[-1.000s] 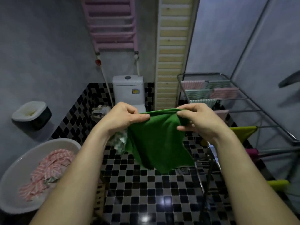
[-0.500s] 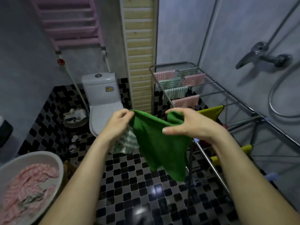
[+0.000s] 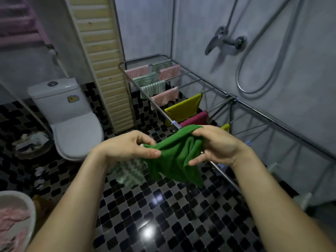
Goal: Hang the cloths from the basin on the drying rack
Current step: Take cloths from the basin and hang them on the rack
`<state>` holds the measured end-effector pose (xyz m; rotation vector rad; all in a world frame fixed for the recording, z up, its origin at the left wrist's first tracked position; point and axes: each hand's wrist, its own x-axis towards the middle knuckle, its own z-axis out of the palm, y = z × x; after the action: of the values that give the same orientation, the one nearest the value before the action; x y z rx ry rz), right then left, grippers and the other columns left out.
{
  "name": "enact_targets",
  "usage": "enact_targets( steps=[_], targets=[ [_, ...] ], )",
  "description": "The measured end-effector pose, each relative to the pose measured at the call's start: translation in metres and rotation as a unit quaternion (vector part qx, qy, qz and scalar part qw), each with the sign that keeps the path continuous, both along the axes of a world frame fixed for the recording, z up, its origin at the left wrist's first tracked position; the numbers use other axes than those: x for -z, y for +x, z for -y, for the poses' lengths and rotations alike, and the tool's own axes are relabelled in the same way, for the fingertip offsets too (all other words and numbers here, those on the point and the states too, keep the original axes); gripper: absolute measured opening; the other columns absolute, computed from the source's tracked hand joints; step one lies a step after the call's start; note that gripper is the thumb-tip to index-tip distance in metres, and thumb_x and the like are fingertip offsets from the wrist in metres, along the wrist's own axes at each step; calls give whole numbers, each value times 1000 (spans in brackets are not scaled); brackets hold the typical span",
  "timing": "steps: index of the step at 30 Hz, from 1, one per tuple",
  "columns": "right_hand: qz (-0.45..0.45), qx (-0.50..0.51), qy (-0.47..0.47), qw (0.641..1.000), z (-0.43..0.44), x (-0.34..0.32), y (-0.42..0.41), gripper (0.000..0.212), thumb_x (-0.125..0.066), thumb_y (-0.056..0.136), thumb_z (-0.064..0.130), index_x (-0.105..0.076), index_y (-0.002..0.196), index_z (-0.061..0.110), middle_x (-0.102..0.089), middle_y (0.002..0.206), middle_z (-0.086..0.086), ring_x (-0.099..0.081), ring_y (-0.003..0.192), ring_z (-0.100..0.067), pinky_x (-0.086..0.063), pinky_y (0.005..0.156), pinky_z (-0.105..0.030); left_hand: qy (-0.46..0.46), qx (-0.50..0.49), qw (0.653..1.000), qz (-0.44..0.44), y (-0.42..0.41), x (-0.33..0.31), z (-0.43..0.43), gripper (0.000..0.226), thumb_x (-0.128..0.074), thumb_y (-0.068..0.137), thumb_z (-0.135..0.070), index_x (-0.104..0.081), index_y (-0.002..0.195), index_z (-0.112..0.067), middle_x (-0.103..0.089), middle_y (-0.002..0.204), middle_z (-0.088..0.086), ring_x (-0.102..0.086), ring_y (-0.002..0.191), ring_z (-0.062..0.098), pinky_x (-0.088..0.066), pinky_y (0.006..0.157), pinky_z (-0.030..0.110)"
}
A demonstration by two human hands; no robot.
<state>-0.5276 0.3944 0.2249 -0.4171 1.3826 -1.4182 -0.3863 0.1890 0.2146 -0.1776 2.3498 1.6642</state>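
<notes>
My left hand [image 3: 127, 148], at frame centre, pinches one top corner of the green cloth [image 3: 174, 160], and a striped cloth [image 3: 129, 171] hangs from under it. My right hand [image 3: 216, 144] clenches the opposite edge, bunched. The cloth hangs against the drying rack [image 3: 176, 124] near rail, with open rods to the right. The basin [image 3: 27, 211] rim is at lower left, and open tiled floor lies below
</notes>
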Motion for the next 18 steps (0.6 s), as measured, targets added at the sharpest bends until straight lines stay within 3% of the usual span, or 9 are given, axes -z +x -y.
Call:
enact_targets(
  steps=[4, 6, 9, 11, 13, 15, 18],
  targets=[
    [76, 95, -68, 990, -34, 0, -5, 36, -32, 103, 24, -58, 119, 5, -73, 94, -15, -73, 74, -26, -56, 42, -32, 126, -54, 989, -50, -19, 9, -45, 29, -60, 90, -20, -64, 108, 2, -74, 103, 8, -70, 97, 20, -54, 83, 25],
    [78, 111, -83, 987, -50, -2, -10, 38, -31, 102, 29, -58, 118, 8, -72, 86, -11, -71, 66, -22, -53, 38, -28, 158, -49, 985, -49, -31, 11, -68, 29, -68, 88, -18, -60, 106, 3, -72, 104, 9, -69, 97, 23, -55, 82, 29],
    [58, 131, -87, 986, -79, -3, -21, 39, -32, 101, 33, -60, 116, 10, -70, 83, -11, -67, 59, -18, -48, 36, -24, 151, 4, 987, -54, -49, 6, -104, 29, -74, 82, -21, -68, 107, -6, -72, 111, 8, -68, 103, 22, -54, 87, 30],
    [37, 147, -92, 984, -102, -2, -30, 38, -33, 101, 32, -59, 116, 9, -67, 84, -12, -65, 57, -17, -47, 40, -23, 141, 19, 988, -58, -61, -2, -128, 22, -71, 76, -17, -76, 97, -22, -75, 105, -2, -70, 99, 12, -54, 82, 21],
    [27, 169, -106, 979, -130, 1, -45, 33, -37, 99, 30, -61, 112, 10, -67, 86, -11, -65, 66, -18, -50, 53, -28, 157, 22, 985, -61, -76, -7, -156, 25, -70, 74, -14, -76, 98, -19, -75, 101, 3, -72, 95, 19, -56, 78, 25],
    [3, 214, -119, 969, -156, 1, -62, 25, -40, 98, 24, -62, 106, 13, -68, 87, -9, -66, 74, -19, -50, 63, -33, 143, -37, 984, -97, -95, -6, -183, 25, -72, 77, -15, -72, 101, -10, -75, 99, 8, -72, 92, 24, -58, 79, 32],
    [-43, 287, -127, 949, -196, -8, -92, 20, -42, 97, 12, -61, 94, 16, -67, 75, -3, -66, 66, -13, -53, 56, -28, 105, -163, 968, -160, -130, -1, -229, 5, -72, 82, -15, -70, 87, -13, -74, 80, 0, -71, 77, 14, -56, 70, 27]
  ],
)
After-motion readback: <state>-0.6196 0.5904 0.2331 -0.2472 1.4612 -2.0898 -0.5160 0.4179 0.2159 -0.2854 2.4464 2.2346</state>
